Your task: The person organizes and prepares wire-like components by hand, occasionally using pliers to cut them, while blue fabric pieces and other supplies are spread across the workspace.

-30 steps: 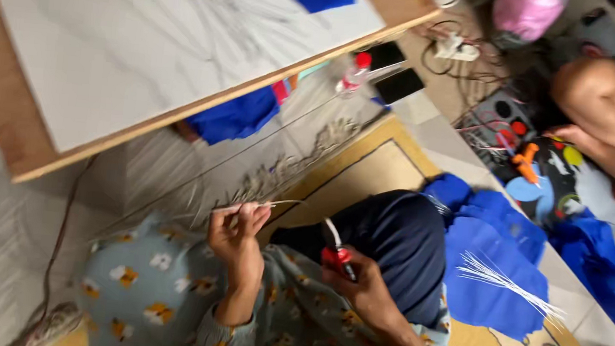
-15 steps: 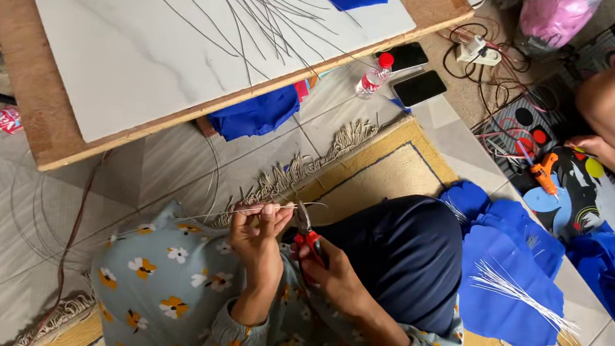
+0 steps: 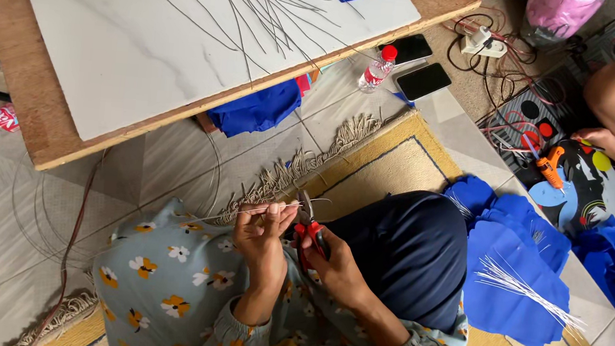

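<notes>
While left hand [image 3: 261, 232] fingers pinch wire [image 3: 260, 210], right hand [image 3: 333, 264] clamps red-handled pliers [image 3: 310, 225].

Left hand [image 3: 261, 237] pinches thin wire [image 3: 245, 210]; right hand [image 3: 336, 268] grips red-handled pliers [image 3: 311, 221] — desk [image 3: 111, 44] at 12 o'clock.

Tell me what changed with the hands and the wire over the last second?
The right hand brought the red-handled cutters up from the lap to the thin wire, which the left hand pinches. The two hands, apart a second ago, now meet. The left hand kept its hold on the wire throughout.
</notes>
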